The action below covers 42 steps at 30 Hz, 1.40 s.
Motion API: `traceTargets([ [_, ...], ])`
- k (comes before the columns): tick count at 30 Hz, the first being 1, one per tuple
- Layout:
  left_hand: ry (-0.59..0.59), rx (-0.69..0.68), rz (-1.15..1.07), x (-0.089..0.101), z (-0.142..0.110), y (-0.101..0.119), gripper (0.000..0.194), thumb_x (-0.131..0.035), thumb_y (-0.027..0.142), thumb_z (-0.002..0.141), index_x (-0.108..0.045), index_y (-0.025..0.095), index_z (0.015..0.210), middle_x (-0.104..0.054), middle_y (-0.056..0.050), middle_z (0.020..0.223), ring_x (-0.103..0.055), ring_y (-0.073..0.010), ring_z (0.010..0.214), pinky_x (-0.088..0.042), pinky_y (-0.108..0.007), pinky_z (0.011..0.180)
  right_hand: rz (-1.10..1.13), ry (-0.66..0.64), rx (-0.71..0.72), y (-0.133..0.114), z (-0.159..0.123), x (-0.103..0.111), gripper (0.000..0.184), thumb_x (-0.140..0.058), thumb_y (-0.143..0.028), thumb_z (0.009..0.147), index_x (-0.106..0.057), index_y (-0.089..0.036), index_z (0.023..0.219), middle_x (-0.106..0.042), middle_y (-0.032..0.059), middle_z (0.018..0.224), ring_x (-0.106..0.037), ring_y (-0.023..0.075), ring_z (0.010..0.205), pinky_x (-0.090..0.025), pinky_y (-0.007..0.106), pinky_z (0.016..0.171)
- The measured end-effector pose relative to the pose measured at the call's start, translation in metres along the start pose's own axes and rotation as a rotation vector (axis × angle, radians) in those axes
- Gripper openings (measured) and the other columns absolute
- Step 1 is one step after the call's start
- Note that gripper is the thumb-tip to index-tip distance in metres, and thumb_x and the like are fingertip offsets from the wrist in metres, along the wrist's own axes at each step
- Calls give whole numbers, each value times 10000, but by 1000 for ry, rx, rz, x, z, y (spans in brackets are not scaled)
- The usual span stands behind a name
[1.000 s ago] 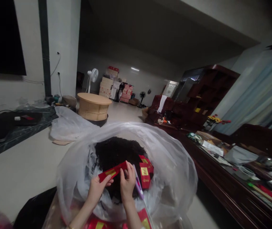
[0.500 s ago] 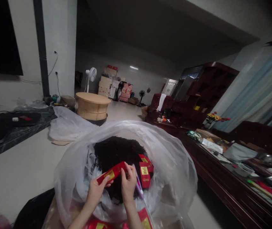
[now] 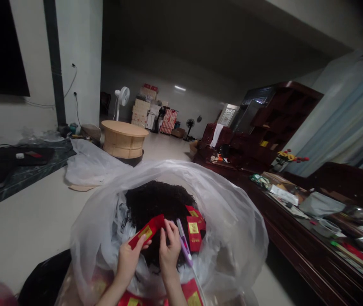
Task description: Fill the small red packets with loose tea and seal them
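Large, translucent plastic bag (image 3: 235, 212) in front of me, mouth spread wide. Probably left gaping so that both my arms fit over the contents and any spill falls back inside.

Within it, a broad heap of dark, shredded-looking stuff (image 3: 158, 195); what it is, I can't tell. White inner plastic (image 3: 122, 219) with dark print shows along the left of the heap, perhaps a liner.

My left hand (image 3: 128, 257) closed on the lower-left end of a red packet (image 3: 151, 229), thumb on the face, fingers behind. The packet is above the heap, tilted, its far end up to the right. Gripping it at one end seems meant to free the other.

My right hand (image 3: 169, 246) at that other end, thumb and fingers only a little apart. Touching or just beside the edge; whether they pinch it, can't tell.

More red packets (image 3: 194, 236) overlapping at the heap's right side, near enough, I judge, to reach easily. Purple tool (image 3: 185, 248) lying aslant between them and my right hand, likely for the same reason.

Smallest: gold label (image 3: 145, 232) on the held packet, turned up toward me.
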State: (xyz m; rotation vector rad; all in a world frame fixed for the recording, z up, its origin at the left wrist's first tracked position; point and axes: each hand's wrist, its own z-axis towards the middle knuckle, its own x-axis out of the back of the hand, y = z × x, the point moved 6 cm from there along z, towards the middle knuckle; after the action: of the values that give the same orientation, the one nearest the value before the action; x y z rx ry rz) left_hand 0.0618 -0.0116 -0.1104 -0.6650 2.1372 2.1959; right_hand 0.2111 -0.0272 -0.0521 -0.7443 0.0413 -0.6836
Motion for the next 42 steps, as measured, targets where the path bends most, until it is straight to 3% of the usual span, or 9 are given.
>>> traceTargets([
  [7, -136, -52, 120, -4, -4, -5, 479, -674, 537, 658, -729, 121, 888, -763, -87, 736, -722, -232, 633, -601, -300, 608, -218, 36, 112, -7, 10, 11, 197, -608, -332, 855, -619, -179, 731, -525, 50, 801, -513, 190, 772, -452, 332, 706],
  [14, -195, 34, 48, -11, -5, 5, 569, -605, 610, 703, -712, 100, 930, -754, -98, 725, -719, -236, 649, -601, -320, 608, -176, -206, 211, -21, 22, 10, 192, -498, -181, 902, -625, -209, 760, -588, 14, 701, -509, 171, 721, -438, 304, 718],
  [18, -210, 98, 2, -11, 3, 9, 528, -660, 601, 649, -716, 102, 814, -751, -105, 735, -720, -242, 674, -605, -325, 622, -104, -300, 92, -20, 26, 8, 136, -526, -209, 876, -635, -209, 795, -643, 46, 812, -561, 197, 854, -455, 313, 765],
  [20, -231, 126, -8, -12, 7, 12, 524, -683, 596, 624, -714, 106, 808, -753, -104, 748, -720, -247, 689, -606, -336, 637, -53, -336, 16, -17, 27, 6, 146, -524, -244, 873, -625, -202, 776, -645, 47, 821, -575, 190, 825, -458, 311, 756],
  [24, -273, 172, -95, -10, 11, 22, 604, -706, 582, 618, -692, 106, 989, -757, -118, 863, -722, -258, 773, -602, -368, 694, 191, -482, -222, -8, 25, -4, 203, -510, -356, 884, -617, -196, 822, -643, 23, 771, -593, 167, 708, -482, 289, 671],
  [28, -365, 197, -194, -10, 12, 36, 637, -703, 560, 661, -646, 142, 1138, -741, -118, 976, -700, -264, 902, -589, -380, 743, 492, -602, -430, -9, 25, -11, 300, -620, -424, 814, -660, -202, 1011, -710, 66, 998, -660, 228, 904, -517, 363, 812],
  [33, -477, 255, -167, -15, 8, 43, 650, -665, 635, 671, -680, 134, 1085, -736, -135, 974, -695, -267, 900, -581, -368, 729, 509, -749, -531, -15, 24, -14, 412, -600, -557, 798, -730, -228, 1009, -737, 74, 981, -668, 275, 957, -482, 458, 917],
  [37, -499, 269, -121, -15, 8, 44, 680, -633, 672, 674, -683, 133, 1086, -734, -138, 980, -692, -259, 901, -575, -355, 732, 502, -755, -582, -10, 18, -15, 511, -505, -630, 827, -730, -222, 1035, -733, 88, 985, -655, 279, 998, -469, 460, 940],
  [42, -437, 121, 84, -7, 22, 43, 628, -551, 660, 738, -690, 149, 1075, -741, -110, 965, -692, -261, 887, -574, -376, 752, 553, -753, -615, 1, 7, -21, 524, -466, -606, 862, -705, -200, 1091, -731, 97, 973, -665, 254, 968, -496, 427, 895],
])
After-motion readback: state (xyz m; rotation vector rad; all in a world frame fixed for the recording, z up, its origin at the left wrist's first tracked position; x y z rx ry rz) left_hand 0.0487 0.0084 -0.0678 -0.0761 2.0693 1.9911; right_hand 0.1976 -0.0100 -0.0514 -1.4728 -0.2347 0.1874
